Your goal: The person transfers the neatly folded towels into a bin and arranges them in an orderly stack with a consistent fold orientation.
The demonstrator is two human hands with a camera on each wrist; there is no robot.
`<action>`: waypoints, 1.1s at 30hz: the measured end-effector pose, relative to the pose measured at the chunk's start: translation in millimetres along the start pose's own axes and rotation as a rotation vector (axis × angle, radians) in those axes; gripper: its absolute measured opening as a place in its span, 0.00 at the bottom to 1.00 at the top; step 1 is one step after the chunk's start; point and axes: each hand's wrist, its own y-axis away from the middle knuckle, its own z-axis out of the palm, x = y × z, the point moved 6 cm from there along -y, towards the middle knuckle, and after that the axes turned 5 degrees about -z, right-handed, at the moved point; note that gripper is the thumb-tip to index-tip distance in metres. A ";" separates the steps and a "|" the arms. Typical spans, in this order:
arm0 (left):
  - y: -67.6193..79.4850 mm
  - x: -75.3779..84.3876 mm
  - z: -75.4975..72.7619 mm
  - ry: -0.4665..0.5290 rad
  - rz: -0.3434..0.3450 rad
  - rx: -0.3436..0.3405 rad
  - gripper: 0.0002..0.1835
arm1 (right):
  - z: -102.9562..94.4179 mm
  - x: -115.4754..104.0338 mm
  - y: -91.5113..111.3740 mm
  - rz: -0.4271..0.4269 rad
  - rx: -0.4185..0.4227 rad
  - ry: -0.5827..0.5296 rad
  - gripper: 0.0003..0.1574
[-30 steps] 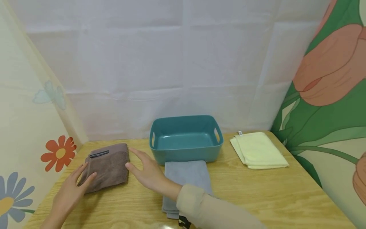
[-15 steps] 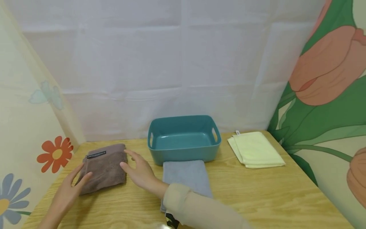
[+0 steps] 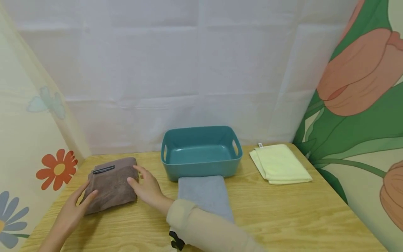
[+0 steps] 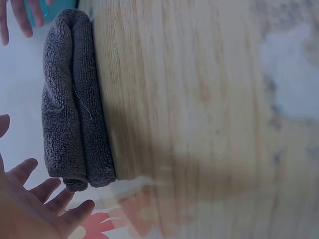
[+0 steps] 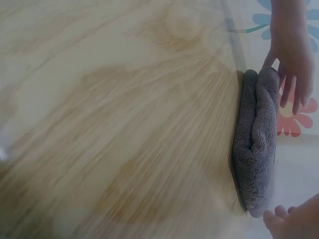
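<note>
Right hand point(image 3: 149, 189) has moved closer over the folded rectangular brown terry towel point(image 3: 113, 187) on the wood-grain table point(image 3: 283, 217), left side; left hand point(image 3: 70, 211) opposite, both loosely spread; towel bracketed, contact unclear

A folded brown terry towel point(image 3: 113, 190) lies at the far left of a wooden table point(image 3: 283, 217), set slightly askew, its right side reaching farther back than its left. A smoother band point(image 3: 126, 163) runs along its far edge, bearing a narrow dark label point(image 3: 104, 169) toward the left. Thick, rounded folds stack along the near edge, where a loose pale thread point(image 4: 82, 102) trails.
</note>
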 end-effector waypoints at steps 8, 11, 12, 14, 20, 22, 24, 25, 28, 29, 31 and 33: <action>-1.8 -15.8 3.1 0.022 -0.082 -0.021 0.49 | 18.0 7.9 -2.2 0.085 0.038 -0.085 0.28; -3.1 -19.7 2.9 0.034 -0.114 -0.020 0.50 | 23.8 10.0 -1.2 0.096 0.060 -0.096 0.28; -3.5 -21.1 2.5 0.037 -0.123 -0.022 0.50 | 25.8 10.5 -0.6 0.100 0.065 -0.094 0.28; -4.2 -23.6 0.8 0.037 -0.137 -0.024 0.50 | 30.2 12.1 0.5 0.116 0.073 -0.092 0.28; -5.0 -23.5 -8.7 0.030 -0.119 -0.004 0.49 | 37.8 14.8 0.7 0.146 0.109 -0.078 0.29; -5.2 -22.2 -9.6 0.030 -0.117 -0.002 0.49 | 37.8 16.1 0.3 0.152 0.118 -0.076 0.29; -5.4 -21.6 -8.1 0.035 -0.122 -0.007 0.49 | 37.5 18.4 0.5 0.164 0.125 -0.080 0.30; -5.7 -21.8 -6.7 0.041 -0.127 -0.011 0.50 | 37.4 20.2 0.4 0.171 0.128 -0.085 0.30; -6.9 -23.7 -1.4 0.050 -0.136 -0.024 0.52 | 37.6 26.6 0.4 0.203 0.152 -0.138 0.31; -7.2 -24.6 0.4 0.057 -0.139 -0.028 0.52 | 37.5 28.7 0.2 0.212 0.164 -0.158 0.30; -7.6 -26.4 3.5 0.069 -0.147 -0.028 0.53 | 37.2 32.5 -0.1 0.227 0.187 -0.193 0.30; -7.8 -27.9 5.6 0.082 -0.158 -0.022 0.54 | 36.7 34.7 -0.3 0.235 0.204 -0.208 0.29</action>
